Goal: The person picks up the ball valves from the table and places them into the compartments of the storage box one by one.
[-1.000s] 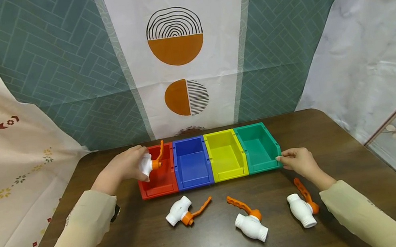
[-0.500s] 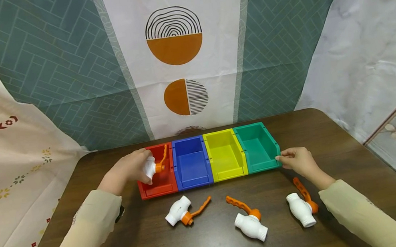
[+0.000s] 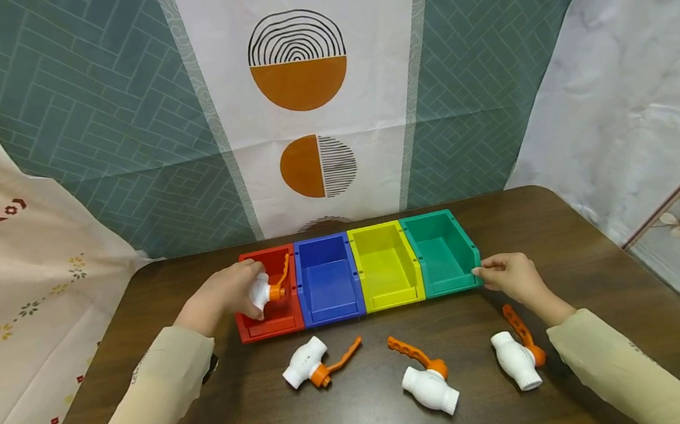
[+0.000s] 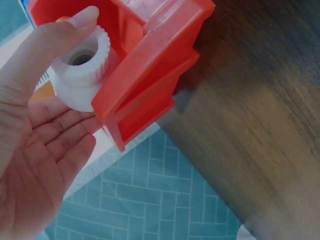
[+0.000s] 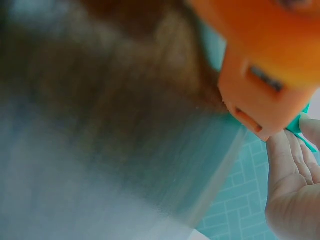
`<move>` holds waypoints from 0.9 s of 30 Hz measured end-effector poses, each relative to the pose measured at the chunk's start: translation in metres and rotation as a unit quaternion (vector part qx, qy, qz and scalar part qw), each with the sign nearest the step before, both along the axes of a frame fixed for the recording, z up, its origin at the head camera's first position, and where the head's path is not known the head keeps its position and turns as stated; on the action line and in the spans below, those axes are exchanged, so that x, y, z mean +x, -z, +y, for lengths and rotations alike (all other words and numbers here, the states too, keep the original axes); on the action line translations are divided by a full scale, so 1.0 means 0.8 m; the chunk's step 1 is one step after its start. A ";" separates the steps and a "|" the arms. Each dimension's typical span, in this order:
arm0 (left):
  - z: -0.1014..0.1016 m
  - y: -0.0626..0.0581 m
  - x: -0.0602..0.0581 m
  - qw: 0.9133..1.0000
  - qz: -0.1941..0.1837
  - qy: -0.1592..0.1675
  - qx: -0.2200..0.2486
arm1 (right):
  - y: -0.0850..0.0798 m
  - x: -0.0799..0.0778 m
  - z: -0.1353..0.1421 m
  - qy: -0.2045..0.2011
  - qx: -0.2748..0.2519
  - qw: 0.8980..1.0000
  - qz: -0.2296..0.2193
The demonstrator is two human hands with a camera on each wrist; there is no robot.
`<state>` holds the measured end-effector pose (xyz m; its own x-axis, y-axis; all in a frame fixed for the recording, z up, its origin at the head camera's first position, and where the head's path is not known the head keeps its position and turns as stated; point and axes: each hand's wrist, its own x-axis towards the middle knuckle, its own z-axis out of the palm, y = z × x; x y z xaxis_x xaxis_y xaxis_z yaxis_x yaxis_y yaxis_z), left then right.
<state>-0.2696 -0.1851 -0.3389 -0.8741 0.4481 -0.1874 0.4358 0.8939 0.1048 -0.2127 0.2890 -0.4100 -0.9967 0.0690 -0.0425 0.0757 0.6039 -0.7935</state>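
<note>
My left hand [image 3: 224, 296] grips a white ball valve [image 3: 259, 293] with an orange lever, down inside the red bin [image 3: 273, 328]. In the left wrist view the thumb lies over the white valve body [image 4: 77, 92], whose open threaded end shows beside the red bin wall [image 4: 150, 65]. On the other side, my right hand [image 3: 517, 281] pinches the front right edge of the green bin [image 3: 443, 260]. The right wrist view has that hand [image 5: 295, 185] at the bin's green edge [image 5: 298, 123], partly hidden behind a close, blurred orange lever [image 5: 265, 95].
Between the red and green bins stand a blue bin [image 3: 330, 282] and a yellow bin [image 3: 386, 269], all in one row. Three more ball valves lie in front: left [image 3: 306, 363], middle [image 3: 431, 390] and right [image 3: 517, 361], below the right forearm. A patterned backdrop rises behind the table.
My left hand has lowered the ball valve deeper into the red bin, moving slightly to the right. The right hand keeps its pinch on the green bin.
</note>
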 end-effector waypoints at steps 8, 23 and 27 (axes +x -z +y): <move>0.001 0.011 -0.003 1.000 -0.008 -0.010 -0.005 | 0.001 0.000 0.000 -0.006 0.002 1.000 0.005; 0.005 0.019 -0.007 1.000 -0.004 -0.017 -0.017 | 0.002 0.001 -0.001 -0.002 0.001 1.000 0.006; 0.008 0.020 -0.009 0.999 -0.011 -0.023 -0.028 | 0.000 0.002 -0.002 -0.004 0.001 1.000 0.009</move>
<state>-0.2766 -0.1790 -0.3550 -0.8892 0.3955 -0.2301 0.3919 0.9179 0.0632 -0.2111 0.2877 -0.4104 -0.9978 0.0621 -0.0248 0.0574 0.6058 -0.7935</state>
